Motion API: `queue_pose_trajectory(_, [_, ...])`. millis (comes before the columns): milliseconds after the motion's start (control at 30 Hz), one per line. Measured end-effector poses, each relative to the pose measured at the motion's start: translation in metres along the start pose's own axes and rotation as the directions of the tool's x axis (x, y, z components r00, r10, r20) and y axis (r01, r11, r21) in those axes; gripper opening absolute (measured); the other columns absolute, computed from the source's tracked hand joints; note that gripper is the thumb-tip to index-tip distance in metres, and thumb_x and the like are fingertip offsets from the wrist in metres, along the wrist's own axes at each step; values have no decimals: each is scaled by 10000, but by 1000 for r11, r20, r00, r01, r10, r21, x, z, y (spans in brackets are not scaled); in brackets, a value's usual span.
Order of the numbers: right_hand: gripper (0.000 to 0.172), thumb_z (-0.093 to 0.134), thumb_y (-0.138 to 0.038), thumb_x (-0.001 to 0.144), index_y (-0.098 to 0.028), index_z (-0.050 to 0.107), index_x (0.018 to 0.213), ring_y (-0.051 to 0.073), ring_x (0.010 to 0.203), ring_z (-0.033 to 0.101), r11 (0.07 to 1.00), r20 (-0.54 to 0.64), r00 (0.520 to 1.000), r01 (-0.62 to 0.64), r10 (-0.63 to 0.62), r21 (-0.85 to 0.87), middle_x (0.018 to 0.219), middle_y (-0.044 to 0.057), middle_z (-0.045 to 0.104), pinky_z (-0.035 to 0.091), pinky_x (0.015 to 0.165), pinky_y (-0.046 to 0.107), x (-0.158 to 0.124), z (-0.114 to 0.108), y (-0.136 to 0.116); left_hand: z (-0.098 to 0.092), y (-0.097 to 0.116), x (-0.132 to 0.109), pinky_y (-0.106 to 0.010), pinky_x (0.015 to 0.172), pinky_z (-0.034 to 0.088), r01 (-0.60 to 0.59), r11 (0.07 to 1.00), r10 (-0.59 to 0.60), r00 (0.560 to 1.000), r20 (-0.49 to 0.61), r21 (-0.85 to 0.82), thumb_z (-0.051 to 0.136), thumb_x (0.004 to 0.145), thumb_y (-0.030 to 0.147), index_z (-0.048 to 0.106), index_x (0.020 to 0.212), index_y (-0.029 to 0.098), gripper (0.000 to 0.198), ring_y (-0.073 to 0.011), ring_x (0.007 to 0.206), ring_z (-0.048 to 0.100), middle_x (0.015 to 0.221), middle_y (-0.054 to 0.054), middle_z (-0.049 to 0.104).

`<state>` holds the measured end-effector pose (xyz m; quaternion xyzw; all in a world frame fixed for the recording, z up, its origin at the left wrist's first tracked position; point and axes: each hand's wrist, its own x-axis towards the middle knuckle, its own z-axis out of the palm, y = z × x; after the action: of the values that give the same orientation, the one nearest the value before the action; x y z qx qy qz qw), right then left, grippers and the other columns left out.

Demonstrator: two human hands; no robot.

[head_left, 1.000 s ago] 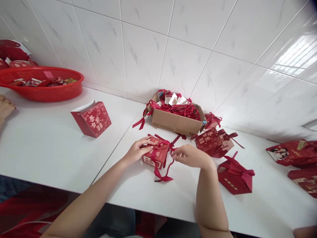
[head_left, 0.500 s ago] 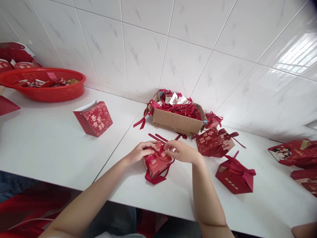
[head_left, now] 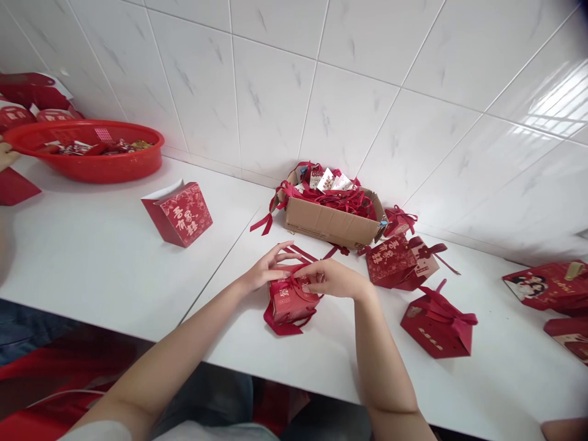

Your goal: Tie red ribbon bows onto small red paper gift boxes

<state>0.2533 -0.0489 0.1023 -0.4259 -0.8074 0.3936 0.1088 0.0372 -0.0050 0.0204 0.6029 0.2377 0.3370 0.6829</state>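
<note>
A small red gift box (head_left: 287, 303) with gold lettering lies on the white table in front of me. Red ribbon (head_left: 281, 327) wraps around it and trails off its near side. At the box's left rear, my left hand (head_left: 264, 269) has its fingers stretched and apart, while the thumb touches the ribbon on top. From the right, my right hand (head_left: 333, 278) pinches the ribbon at the top of the box. The fingers partly cover the ribbon's crossing. Loose red strips (head_left: 305, 252) lie just behind the box.
Behind stands a cardboard box (head_left: 331, 225) full of ribbons and tags. Several finished red boxes (head_left: 438, 331) are at the right; an open red box (head_left: 184, 214) is at the left. A red basket (head_left: 110, 168) holds small packets. Another person's hand (head_left: 7, 154) is at its left edge.
The small gift box has turned slightly on the table. My left fingers have lifted and spread toward its far edge. Another person's hand has appeared by the basket at far left.
</note>
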Motion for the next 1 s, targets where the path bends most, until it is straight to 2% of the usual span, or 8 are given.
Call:
queue_pose_trajectory(100, [333, 593, -232, 799, -253, 696, 1115, 132, 690, 568, 999, -4, 999, -50, 50, 15, 867, 9, 707, 447, 629, 240, 2, 1, 2, 2, -6, 6, -368, 855, 495, -25, 990, 56, 972, -227, 139, 670, 757, 346, 380, 1339, 238, 659, -224, 988, 651, 1237, -128, 594])
queue_pose_trajectory(167, [377, 602, -263, 802, -252, 671, 1173, 140, 723, 580, 994, -23, 994, -104, 105, 11, 911, 18, 711, 451, 657, 248, 3, 2, 2, 4, -5, 8, -324, 834, 470, -19, 956, 144, 899, -414, 291, 642, 782, 394, 461, 1218, 213, 505, -188, 946, 616, 1086, -79, 625])
queue_pose_trajectory(300, [392, 600, -307, 806, -253, 654, 1191, 139, 723, 564, 990, -40, 990, -140, 138, -35, 858, 13, 686, 435, 666, 254, 2, 2, -3, 4, 16, -10, -263, 698, 380, 43, 906, 221, 800, -558, 421, 586, 833, 425, 518, 811, 192, 244, -131, 728, 493, 766, 15, 518])
queue_pose_trajectory(367, [435, 584, -348, 825, -266, 604, 1252, 139, 712, 555, 990, -21, 991, -135, 134, -51, 827, 8, 661, 419, 643, 253, -2, 0, -4, 3, 33, -33, -260, 609, 315, 92, 886, 218, 784, -581, 455, 601, 823, 434, 409, 625, 184, 372, -110, 585, 375, 599, 49, 362])
queue_pose_trajectory(433, [521, 580, -409, 832, -278, 517, 1332, 144, 700, 555, 987, 6, 989, -148, 149, -69, 814, 4, 643, 407, 628, 258, -7, -3, -5, 4, 48, -60, -265, 569, 291, 242, 845, 51, 852, -522, 476, 521, 861, 505, 360, 548, 179, 479, -107, 533, 342, 537, 45, 325])
queue_pose_trajectory(500, [592, 600, -472, 813, -272, 462, 1353, 152, 688, 559, 981, 24, 983, -178, 180, -82, 790, -4, 632, 402, 617, 263, -12, -7, -4, 9, 54, -86, -268, 615, 357, 370, 822, -236, 913, -333, 432, 449, 884, 558, 513, 604, 172, 481, -139, 597, 478, 581, 10, 493])
queue_pose_trajectory(633, [598, 659, -559, 741, -246, 472, 1215, 159, 657, 559, 970, 55, 969, -239, 241, -47, 730, -26, 614, 389, 569, 259, -18, -12, 0, 26, 39, -112, -285, 658, 431, 518, 784, -473, 855, -211, 343, 366, 879, 652, 586, 941, 180, 525, -175, 663, 558, 717, -31, 642])
queue_pose_trajectory(1000, [671, 604, -565, 805, -214, 371, 1327, 225, 1000, 621, 983, -121, 977, -167, 176, 79, 1096, 86, 657, 500, 823, 343, -27, -27, 23, 20, 6, -99, -289, 603, 406, 549, 776, -426, 819, -383, 310, 297, 863, 709, 473, 1272, 198, 678, -162, 558, 461, 607, 18, 534])
